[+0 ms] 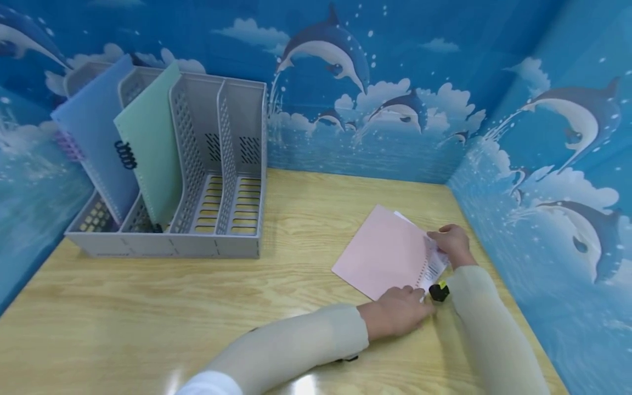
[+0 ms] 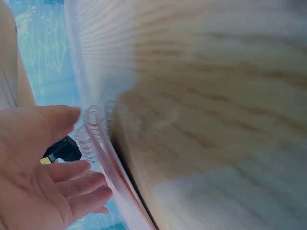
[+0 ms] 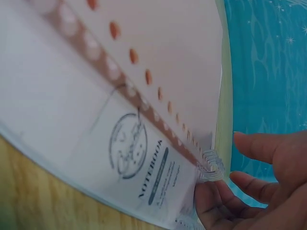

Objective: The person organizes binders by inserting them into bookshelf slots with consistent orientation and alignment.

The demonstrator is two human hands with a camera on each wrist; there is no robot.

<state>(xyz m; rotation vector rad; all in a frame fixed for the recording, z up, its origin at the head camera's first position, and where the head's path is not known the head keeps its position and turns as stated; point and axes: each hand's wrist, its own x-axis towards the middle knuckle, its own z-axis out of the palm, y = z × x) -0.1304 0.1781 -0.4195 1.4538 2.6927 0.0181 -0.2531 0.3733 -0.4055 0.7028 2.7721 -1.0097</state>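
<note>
A spiral notebook (image 1: 385, 252) with a pink cover lies askew on the right part of the table. Its clear sheet (image 3: 57, 115) bears a round logo and the word NOTEBOOK, beside a row of punched holes. Clear coil rings (image 3: 211, 165) show at its bound edge. My right hand (image 1: 451, 244) is at the far end of that edge, fingers touching the notebook by the rings and thumb held apart. At the near end is my left hand (image 1: 402, 311), its fingers loosely extended and the thumb (image 2: 67, 117) close to the coil.
A grey file rack (image 1: 163, 245) with several slots stands at the left, against the dolphin-printed backdrop (image 1: 355, 148). Its left slots hold a blue notebook (image 1: 101, 129) and a green notebook (image 1: 153, 148). A small black object (image 1: 438, 292) with a yellow mark is by the right sleeve.
</note>
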